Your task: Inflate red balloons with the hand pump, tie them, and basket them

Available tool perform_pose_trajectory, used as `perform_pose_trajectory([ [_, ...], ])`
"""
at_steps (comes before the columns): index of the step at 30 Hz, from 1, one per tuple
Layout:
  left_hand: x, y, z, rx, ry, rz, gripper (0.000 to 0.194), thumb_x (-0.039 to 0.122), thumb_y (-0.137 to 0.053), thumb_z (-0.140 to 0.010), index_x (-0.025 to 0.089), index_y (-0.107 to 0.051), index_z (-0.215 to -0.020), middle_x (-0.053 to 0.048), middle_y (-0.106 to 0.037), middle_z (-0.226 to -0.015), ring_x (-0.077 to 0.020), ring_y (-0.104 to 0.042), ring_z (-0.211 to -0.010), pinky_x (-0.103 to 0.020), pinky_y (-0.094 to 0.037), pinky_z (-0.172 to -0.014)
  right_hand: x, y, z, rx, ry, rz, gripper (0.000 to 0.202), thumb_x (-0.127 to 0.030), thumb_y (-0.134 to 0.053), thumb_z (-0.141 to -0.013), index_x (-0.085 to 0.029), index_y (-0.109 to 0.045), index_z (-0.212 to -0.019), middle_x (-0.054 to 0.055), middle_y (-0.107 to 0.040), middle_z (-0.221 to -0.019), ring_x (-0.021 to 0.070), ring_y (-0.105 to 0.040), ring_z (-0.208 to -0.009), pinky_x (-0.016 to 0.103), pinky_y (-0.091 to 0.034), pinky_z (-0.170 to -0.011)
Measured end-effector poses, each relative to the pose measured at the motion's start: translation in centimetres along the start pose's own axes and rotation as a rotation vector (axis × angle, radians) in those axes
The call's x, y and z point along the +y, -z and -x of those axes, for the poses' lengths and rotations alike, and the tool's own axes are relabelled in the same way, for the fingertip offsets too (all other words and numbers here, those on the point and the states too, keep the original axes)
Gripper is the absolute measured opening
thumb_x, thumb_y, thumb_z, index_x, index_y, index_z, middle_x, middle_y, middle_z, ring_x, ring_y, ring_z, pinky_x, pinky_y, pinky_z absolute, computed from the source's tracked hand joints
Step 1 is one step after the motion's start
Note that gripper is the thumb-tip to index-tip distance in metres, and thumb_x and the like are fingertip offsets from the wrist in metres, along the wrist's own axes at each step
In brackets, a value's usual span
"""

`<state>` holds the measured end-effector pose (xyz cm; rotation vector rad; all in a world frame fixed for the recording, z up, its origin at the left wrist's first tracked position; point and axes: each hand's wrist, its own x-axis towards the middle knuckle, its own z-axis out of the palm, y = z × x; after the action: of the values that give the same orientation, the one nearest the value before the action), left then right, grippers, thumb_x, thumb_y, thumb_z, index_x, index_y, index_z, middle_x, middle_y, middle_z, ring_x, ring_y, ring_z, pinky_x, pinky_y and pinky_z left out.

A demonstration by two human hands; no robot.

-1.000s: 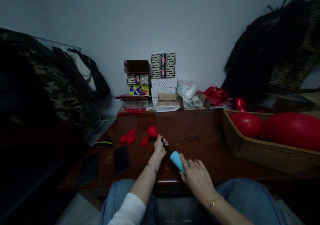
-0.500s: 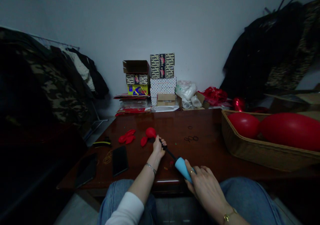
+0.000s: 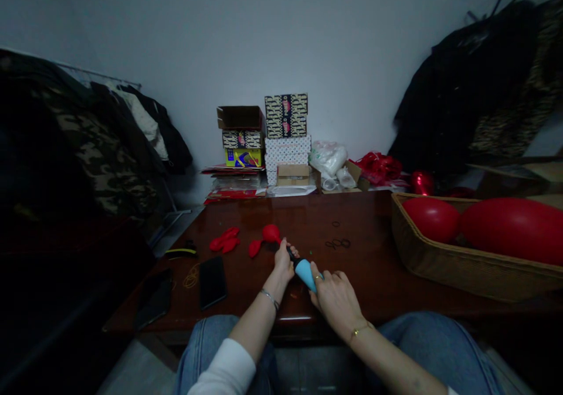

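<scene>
A small, partly filled red balloon (image 3: 271,233) sits at the tip of a blue and black hand pump (image 3: 305,272). My left hand (image 3: 285,259) is closed around the pump's black nozzle end and the balloon's neck. The blue barrel is gripped by my right hand (image 3: 335,294), whose fingers wrap over it from above. Left of the balloon lies a limp red balloon (image 3: 254,248) on the brown table (image 3: 369,272). Farther left is a little pile of uninflated red balloons (image 3: 225,240).
A wicker basket (image 3: 457,273) holding large inflated red balloons stands at the right. Two dark phone-like slabs (image 3: 213,282), yellow rubber bands (image 3: 190,276) and black bands (image 3: 338,243) lie on the table. Stacked boxes (image 3: 287,149) and plastic bags (image 3: 328,159) line the back.
My right hand has pushed the blue barrel up and left toward my left hand, so the black shaft between them no longer shows. The small balloon has shifted slightly right.
</scene>
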<state>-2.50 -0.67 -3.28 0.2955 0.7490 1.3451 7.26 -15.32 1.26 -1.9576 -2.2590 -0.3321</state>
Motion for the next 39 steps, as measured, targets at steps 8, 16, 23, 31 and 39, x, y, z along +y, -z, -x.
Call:
perform_pose_trajectory([
  [8, 1.4, 0.3, -0.3, -0.005, -0.033, 0.014, 0.028, 0.032, -0.049, -0.088, 0.018, -0.038, -0.066, 0.007, -0.033, -0.049, -0.0034, -0.03, -0.035, -0.014, -0.022, -0.034, 0.5, -0.6, 2.1, 0.066, 0.039, -0.018, 0.049, -0.028, -0.05, -0.084, -0.013, -0.044, -0.131, 0.008, -0.062, -0.085, 0.0216, -0.057, -0.08, 0.037, -0.035, -0.081],
  [16, 2.7, 0.3, -0.5, -0.019, -0.004, 0.056, 0.02, 0.028, -0.044, -0.09, 0.015, -0.047, -0.075, 0.007, -0.032, -0.05, -0.0029, -0.029, -0.035, -0.013, -0.021, -0.034, 2.7, -0.6, 5.8, 0.127, 0.064, -0.052, 0.049, -0.026, -0.053, -0.083, -0.016, -0.044, -0.13, 0.006, -0.062, -0.088, 0.0209, -0.056, -0.082, 0.038, -0.036, -0.084],
  [23, 1.5, -0.1, 0.5, -0.047, 0.001, 0.127, 0.024, 0.028, -0.049, -0.088, 0.017, -0.041, -0.068, 0.006, -0.036, -0.051, -0.0031, -0.032, -0.037, -0.013, -0.025, -0.036, 2.8, 0.2, 5.2, 0.082, 0.035, -0.063, 0.046, -0.026, -0.051, -0.084, -0.016, -0.046, -0.129, 0.006, -0.062, -0.085, 0.0206, -0.057, -0.082, 0.037, -0.036, -0.084],
  [31, -0.5, -0.6, 1.5, -0.058, 0.009, 0.07, 0.026, 0.034, -0.053, -0.085, 0.018, -0.042, -0.067, 0.002, -0.046, -0.053, -0.0103, -0.05, -0.047, -0.021, -0.044, -0.049, 1.6, 0.6, 1.1, 0.027, 0.01, -0.004, 0.048, -0.028, -0.05, -0.084, -0.014, -0.045, -0.13, 0.008, -0.063, -0.085, 0.0207, -0.058, -0.079, 0.034, -0.034, -0.074],
  [39, 0.1, -0.3, 0.8, -0.013, -0.03, 0.039, 0.028, 0.035, -0.055, -0.084, 0.018, -0.041, -0.066, 0.005, -0.04, -0.049, -0.0059, -0.039, -0.039, -0.017, -0.035, -0.04, 0.1, 0.5, 0.1, 0.025, -0.005, 0.003, 0.049, -0.03, -0.051, -0.084, -0.014, -0.044, -0.13, 0.009, -0.063, -0.086, 0.0206, -0.057, -0.078, 0.034, -0.034, -0.074],
])
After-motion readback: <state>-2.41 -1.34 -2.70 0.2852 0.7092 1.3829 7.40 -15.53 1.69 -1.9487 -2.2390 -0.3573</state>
